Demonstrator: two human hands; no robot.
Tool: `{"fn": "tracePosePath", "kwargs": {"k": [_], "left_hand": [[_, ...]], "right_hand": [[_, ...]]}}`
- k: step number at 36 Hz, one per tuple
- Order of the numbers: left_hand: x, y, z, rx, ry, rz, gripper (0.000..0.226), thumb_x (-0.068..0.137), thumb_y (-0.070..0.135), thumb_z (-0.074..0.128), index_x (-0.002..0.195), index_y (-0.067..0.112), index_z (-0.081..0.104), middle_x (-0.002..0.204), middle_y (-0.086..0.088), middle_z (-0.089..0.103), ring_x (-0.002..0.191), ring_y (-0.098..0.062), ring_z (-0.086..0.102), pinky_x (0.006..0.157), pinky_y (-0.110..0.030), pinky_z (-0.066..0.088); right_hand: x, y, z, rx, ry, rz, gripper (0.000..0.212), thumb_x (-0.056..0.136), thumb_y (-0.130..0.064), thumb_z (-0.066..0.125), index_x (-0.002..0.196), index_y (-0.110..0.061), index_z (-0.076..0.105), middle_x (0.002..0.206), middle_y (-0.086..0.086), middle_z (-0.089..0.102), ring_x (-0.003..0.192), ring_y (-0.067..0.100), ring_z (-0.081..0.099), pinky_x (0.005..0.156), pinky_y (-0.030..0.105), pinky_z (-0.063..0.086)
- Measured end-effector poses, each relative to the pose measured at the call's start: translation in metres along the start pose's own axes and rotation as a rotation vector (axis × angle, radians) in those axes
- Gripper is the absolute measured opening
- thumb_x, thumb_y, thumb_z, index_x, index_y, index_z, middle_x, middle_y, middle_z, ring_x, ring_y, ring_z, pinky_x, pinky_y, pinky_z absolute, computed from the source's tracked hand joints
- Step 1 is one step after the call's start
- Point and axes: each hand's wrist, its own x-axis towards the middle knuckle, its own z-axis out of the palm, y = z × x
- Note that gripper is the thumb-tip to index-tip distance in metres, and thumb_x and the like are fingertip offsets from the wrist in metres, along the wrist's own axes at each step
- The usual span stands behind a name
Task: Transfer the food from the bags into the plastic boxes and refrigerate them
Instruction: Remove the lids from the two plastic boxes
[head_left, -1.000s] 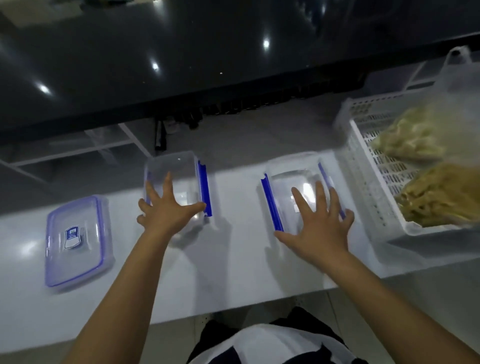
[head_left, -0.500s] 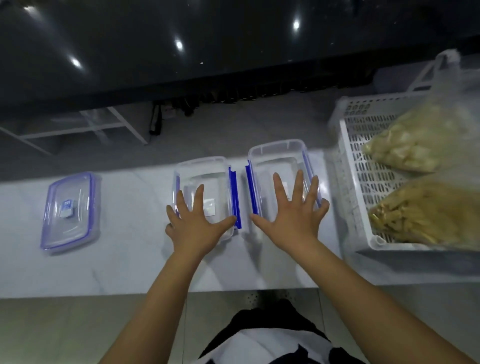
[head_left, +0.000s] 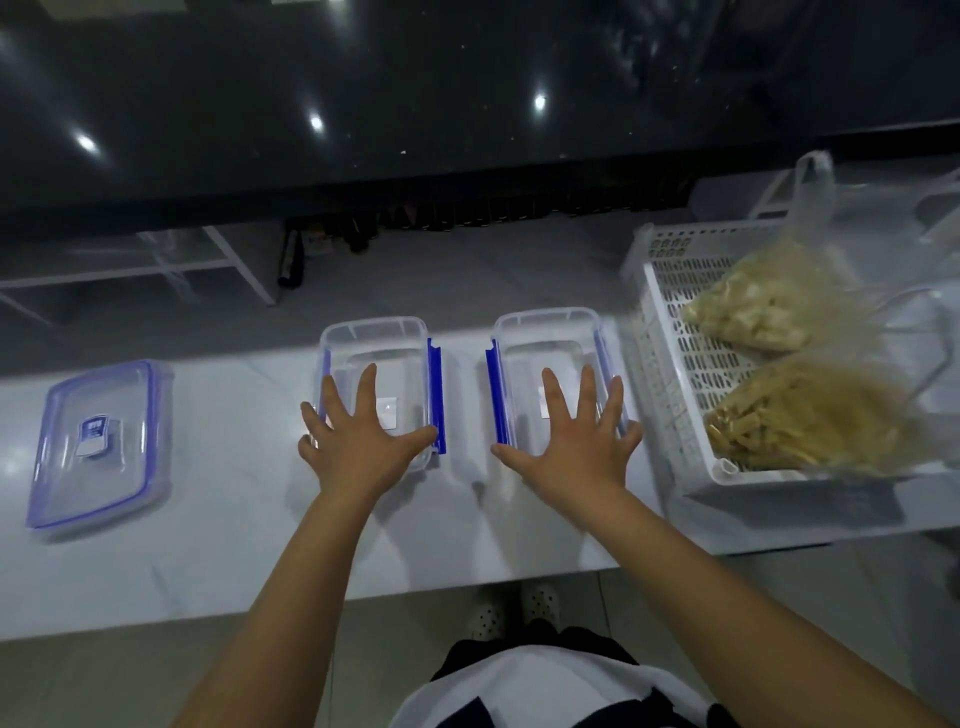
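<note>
Two clear plastic boxes with blue clips stand open and empty on the white counter. My left hand (head_left: 358, 441) lies spread over the near end of the left box (head_left: 376, 338). Over the near end of the right box (head_left: 545, 332) my right hand (head_left: 576, 447) is spread the same way. Neither hand grips anything. In a white perforated basket (head_left: 670, 364) at the right lie two clear bags of food: a pale chunky one (head_left: 763, 306) at the back and a yellowish strip-like one (head_left: 810, 415) in front.
A clear lid with a blue seal (head_left: 93, 441) lies flat at the counter's left. A dark glossy surface (head_left: 415, 104) rises beyond the counter's far edge. The near counter edge runs just below my forearms, and the basket overhangs it slightly.
The two boxes were close together half a second ago and now stand farther apart. My hands stay spread on them. The view has shifted, so the lid and basket sit differently in the frame.
</note>
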Motion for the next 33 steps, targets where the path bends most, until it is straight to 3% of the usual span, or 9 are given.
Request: {"fn": "tracePosePath", "kwargs": {"k": [8, 17, 21, 25, 29, 33], "left_hand": [[0.002, -0.017, -0.008, -0.026, 0.003, -0.024, 0.113, 0.069, 0.080, 0.066, 0.157, 0.041, 0.006, 0.169, -0.006, -0.003, 0.153, -0.041, 0.000, 0.117, -0.063, 0.017], [-0.008, 0.000, -0.018, -0.109, 0.004, 0.063, 0.110, 0.073, 0.073, 0.069, 0.158, 0.039, 0.008, 0.169, -0.005, -0.005, 0.154, -0.036, -0.009, 0.120, -0.060, 0.006], [-0.021, 0.031, -0.022, -0.312, -0.056, 0.193, 0.104, 0.076, 0.064, 0.074, 0.157, 0.042, 0.013, 0.169, 0.000, -0.001, 0.155, -0.031, -0.002, 0.119, -0.060, 0.013], [-0.036, 0.075, -0.027, -0.448, -0.129, 0.388, 0.096, 0.078, 0.055, 0.077, 0.154, 0.046, 0.019, 0.168, 0.005, 0.006, 0.154, -0.025, 0.006, 0.118, -0.057, 0.022], [-0.051, 0.128, -0.036, -0.533, -0.244, 0.704, 0.080, 0.083, 0.049, 0.075, 0.143, 0.060, 0.024, 0.167, 0.010, 0.012, 0.153, -0.017, 0.014, 0.117, -0.049, 0.025], [-0.069, 0.190, -0.051, -0.480, -0.242, 1.026, 0.081, 0.084, 0.044, 0.075, 0.150, 0.051, 0.028, 0.167, 0.014, 0.005, 0.154, -0.015, 0.005, 0.121, -0.051, 0.021]], "right_hand": [[-0.001, -0.006, -0.004, 0.039, -0.011, 0.011, 0.113, 0.069, -0.096, 0.035, 0.155, -0.040, -0.013, 0.165, 0.004, -0.024, 0.147, 0.038, -0.030, 0.115, 0.068, 0.002], [-0.001, -0.005, -0.020, 0.116, -0.034, -0.012, 0.117, 0.066, -0.099, 0.034, 0.155, -0.041, -0.015, 0.163, 0.001, -0.030, 0.146, 0.036, -0.034, 0.116, 0.066, -0.005], [-0.029, 0.015, -0.047, 0.240, 0.009, -0.057, 0.109, 0.070, -0.094, 0.039, 0.155, -0.046, -0.008, 0.165, -0.007, -0.025, 0.148, 0.026, -0.031, 0.117, 0.061, -0.008], [-0.077, 0.056, -0.076, 0.390, 0.105, -0.018, 0.094, 0.077, -0.082, 0.052, 0.154, -0.051, 0.008, 0.166, -0.015, -0.010, 0.152, 0.013, -0.017, 0.121, 0.052, -0.001], [-0.125, 0.107, -0.098, 0.559, 0.241, 0.139, 0.092, 0.072, -0.075, 0.063, 0.152, -0.045, 0.029, 0.166, -0.012, 0.011, 0.153, 0.011, 0.001, 0.123, 0.047, 0.009], [-0.157, 0.155, -0.117, 0.707, 0.407, 0.304, 0.099, 0.061, -0.076, 0.062, 0.150, -0.040, 0.036, 0.160, -0.015, 0.026, 0.148, 0.006, 0.019, 0.120, 0.045, 0.025]]}}
